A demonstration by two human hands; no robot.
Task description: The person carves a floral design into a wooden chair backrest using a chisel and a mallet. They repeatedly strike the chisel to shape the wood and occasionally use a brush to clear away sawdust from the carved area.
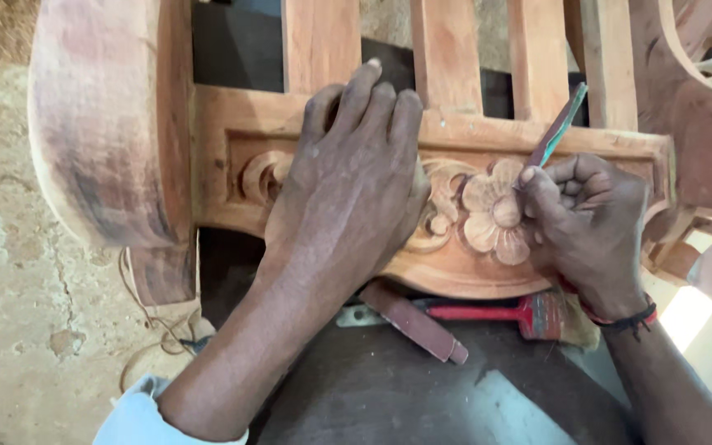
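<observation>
— What was out at nine o'clock?

— The curved wooden arm point(100, 124) of the chair frame, over the dusty floor point(10, 272). Next, the left hand point(348, 181) lay flat on the carved rail point(224, 124), fingers spread loose, gripping nothing, just pressing down.

— And at three o'clock?

— The carved flower point(494, 216), just right of centre on that rail. The right hand point(587, 222) was curled tight around a thin green-handled tool point(555, 128), its lower end touching the flower's upper petals.

— Six o'clock?

— A red-handled brush point(496, 313) and a sanding stick point(414, 321), under the rail.
</observation>
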